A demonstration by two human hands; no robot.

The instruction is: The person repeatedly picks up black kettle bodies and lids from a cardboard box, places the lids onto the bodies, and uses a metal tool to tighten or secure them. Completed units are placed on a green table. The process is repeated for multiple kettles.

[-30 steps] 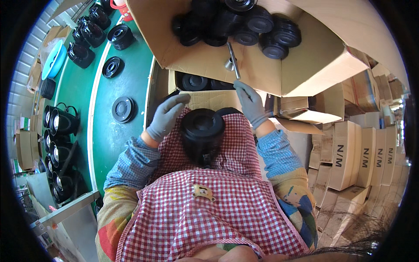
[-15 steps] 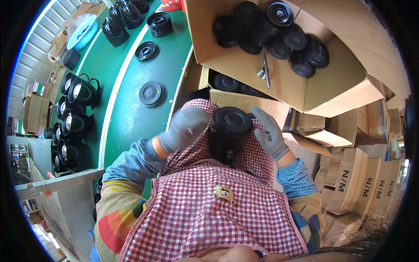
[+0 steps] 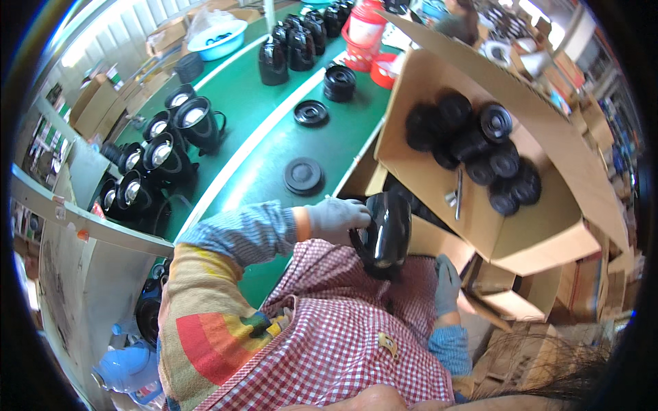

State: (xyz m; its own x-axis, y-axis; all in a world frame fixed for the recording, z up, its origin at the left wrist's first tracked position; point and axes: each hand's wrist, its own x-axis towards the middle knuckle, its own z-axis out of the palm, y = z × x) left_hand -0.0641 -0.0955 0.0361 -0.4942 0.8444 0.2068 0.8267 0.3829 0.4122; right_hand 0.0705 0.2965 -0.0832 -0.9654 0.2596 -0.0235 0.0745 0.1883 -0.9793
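A glossy black jug (image 3: 388, 231) with a side handle is held over my lap, in front of the checked apron (image 3: 343, 308). My left hand (image 3: 337, 218), in a grey glove, is closed on the jug at its left side, by the handle. My right hand (image 3: 447, 282), also gloved, is at the right edge of my lap, apart from the jug, with its fingers stretched out and nothing in them. On the green table beyond my left hand lie round black lids (image 3: 303, 176), a ridged black disc (image 3: 310, 113) and a stack of black discs (image 3: 339, 83).
At right stands a large open carton (image 3: 548, 236) holding several black round parts (image 3: 480, 140) and a metal rod-shaped tool (image 3: 458, 195). Several black jugs (image 3: 195, 120) stand at the table's left, more (image 3: 273, 60) at the back. Red buckets (image 3: 362, 38) and a blue basin (image 3: 218, 40) are farther off.
My left hand has closed on the jug, which has tipped so its glossy side shows. My right hand has lowered away from it. The view has swung so more of the far table shows.
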